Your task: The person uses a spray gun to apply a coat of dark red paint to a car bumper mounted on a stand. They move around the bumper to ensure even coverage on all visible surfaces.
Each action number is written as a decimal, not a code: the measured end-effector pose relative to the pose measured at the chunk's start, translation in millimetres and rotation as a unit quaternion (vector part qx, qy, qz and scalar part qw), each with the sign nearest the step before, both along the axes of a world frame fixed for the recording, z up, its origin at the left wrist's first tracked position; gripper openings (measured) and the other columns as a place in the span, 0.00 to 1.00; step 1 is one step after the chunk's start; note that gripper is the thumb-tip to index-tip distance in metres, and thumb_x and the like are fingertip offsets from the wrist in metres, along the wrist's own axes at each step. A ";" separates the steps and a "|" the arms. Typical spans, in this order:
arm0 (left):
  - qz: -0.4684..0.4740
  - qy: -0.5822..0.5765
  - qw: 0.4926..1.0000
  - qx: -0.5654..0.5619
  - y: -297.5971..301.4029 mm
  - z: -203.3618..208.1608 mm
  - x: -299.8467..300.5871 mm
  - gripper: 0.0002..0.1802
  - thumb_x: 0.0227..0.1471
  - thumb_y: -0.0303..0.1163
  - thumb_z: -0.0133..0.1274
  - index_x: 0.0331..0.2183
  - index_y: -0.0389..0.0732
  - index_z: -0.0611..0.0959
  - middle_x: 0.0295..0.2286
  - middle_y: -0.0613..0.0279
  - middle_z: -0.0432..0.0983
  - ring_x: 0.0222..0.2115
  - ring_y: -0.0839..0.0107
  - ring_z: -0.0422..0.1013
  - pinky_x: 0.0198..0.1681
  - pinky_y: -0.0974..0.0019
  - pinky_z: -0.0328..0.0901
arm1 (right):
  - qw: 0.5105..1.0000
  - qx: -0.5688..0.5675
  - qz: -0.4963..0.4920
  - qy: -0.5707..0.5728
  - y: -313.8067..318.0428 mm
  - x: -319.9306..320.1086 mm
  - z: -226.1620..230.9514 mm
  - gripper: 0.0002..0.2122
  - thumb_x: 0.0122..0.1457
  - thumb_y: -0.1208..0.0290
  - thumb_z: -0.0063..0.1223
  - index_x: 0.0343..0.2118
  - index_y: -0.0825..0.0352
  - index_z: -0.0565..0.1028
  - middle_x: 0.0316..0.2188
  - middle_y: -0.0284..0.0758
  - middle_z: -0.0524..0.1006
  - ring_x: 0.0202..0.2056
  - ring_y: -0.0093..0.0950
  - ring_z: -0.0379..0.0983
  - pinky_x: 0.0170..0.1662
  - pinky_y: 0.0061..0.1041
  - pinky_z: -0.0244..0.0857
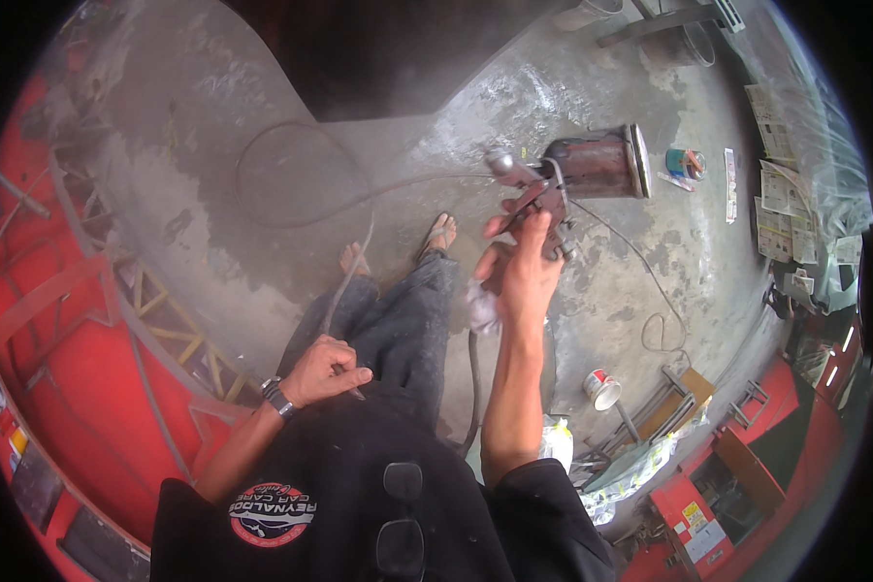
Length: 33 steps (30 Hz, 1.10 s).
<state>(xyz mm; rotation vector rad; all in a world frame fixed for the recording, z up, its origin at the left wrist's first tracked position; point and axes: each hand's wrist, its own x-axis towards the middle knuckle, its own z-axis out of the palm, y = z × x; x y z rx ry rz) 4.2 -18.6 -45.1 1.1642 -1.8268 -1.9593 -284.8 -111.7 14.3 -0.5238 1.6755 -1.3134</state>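
Note:
My right hand (526,262) is wrapped round the grip of a spray gun (543,199), held out ahead of me over the floor. A dull red cup (597,163) with a shiny metal rim lies sideways on the gun's right. A crumpled whitish cloth (483,308) shows beside the lower fingers of this hand. Close to my waist, my left hand (328,371) is closed round a thin grey hose (341,291), its thumb pointing right. A dark panel (388,58) fills the top middle, ahead of the gun; what supports it is out of view.
Across the grey, stained floor (204,184) the hose lies in a loop. A paint tin (685,163) and a white tub (603,390) stand to the right. Red body parts (78,388) line the left. Newspaper sheets (776,209) and clear plastic sheeting (839,175) hang at the right.

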 end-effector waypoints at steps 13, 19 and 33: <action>-0.011 -0.011 0.999 -0.028 0.7 2.6 2.1 0.25 0.51 0.45 0.63 0.13 0.43 0.74 0.13 0.66 0.68 0.18 0.67 0.66 0.32 0.63 0.58 | 0.987 -0.089 0.125 -0.054 5.0 9.3 27.1 0.35 0.65 0.37 0.41 0.45 0.76 0.71 0.28 0.41 0.77 0.12 0.23 0.67 0.16 0.20 0.59; -0.015 -0.025 0.999 -0.026 -0.2 0.2 2.5 0.26 0.51 0.47 0.63 0.13 0.43 0.74 0.13 0.66 0.69 0.19 0.67 0.66 0.33 0.64 0.58 | 0.999 0.018 -0.036 -0.028 -36.5 -61.7 -53.4 0.29 0.68 0.43 0.41 0.44 0.72 0.74 0.24 0.37 0.78 0.11 0.23 0.68 0.13 0.20 0.56; -0.003 0.054 0.998 -0.012 -3.7 5.4 -1.0 0.26 0.54 0.44 0.62 0.14 0.40 0.73 0.13 0.64 0.66 0.17 0.69 0.64 0.27 0.64 0.57 | 0.989 -0.109 0.089 0.039 -4.5 39.8 76.0 0.26 0.69 0.48 0.42 0.52 0.71 0.69 0.45 0.41 0.73 0.26 0.21 0.72 0.17 0.16 0.67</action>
